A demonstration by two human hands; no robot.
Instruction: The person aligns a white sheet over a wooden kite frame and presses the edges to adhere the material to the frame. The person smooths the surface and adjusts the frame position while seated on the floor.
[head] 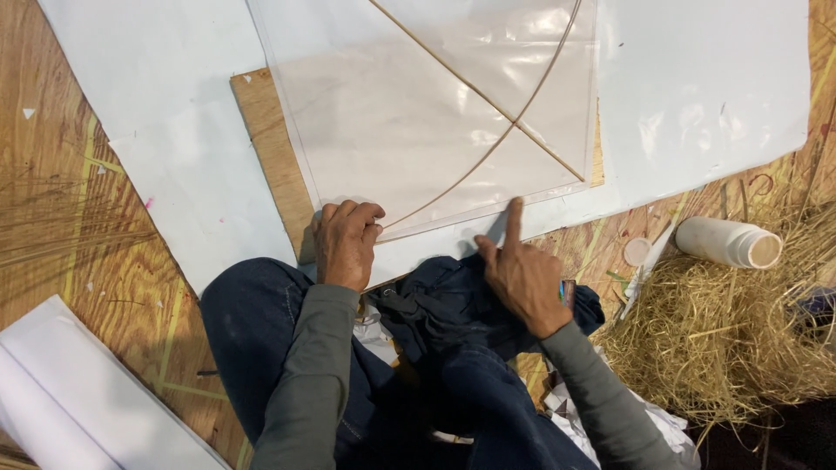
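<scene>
A clear plastic sheet (418, 113) lies over a wooden board (270, 148), with two thin sticks (488, 96) crossing on it, one straight and one bowed. My left hand (346, 242) rests with curled fingers on the sheet's near left edge, at the end of the bowed stick. My right hand (521, 270) points its forefinger onto the sheet's near edge, the other fingers folded. Whether either hand pinches something is hidden. My knees in dark blue trousers (261, 322) sit just below the hands.
White paper sheets (697, 87) lie under and around the board on a wooden floor. A white bottle (727, 242) lies on its side at right, its cap (637, 251) beside it, next to a heap of dry straw (731, 339). Rolled white paper (70, 400) lies bottom left.
</scene>
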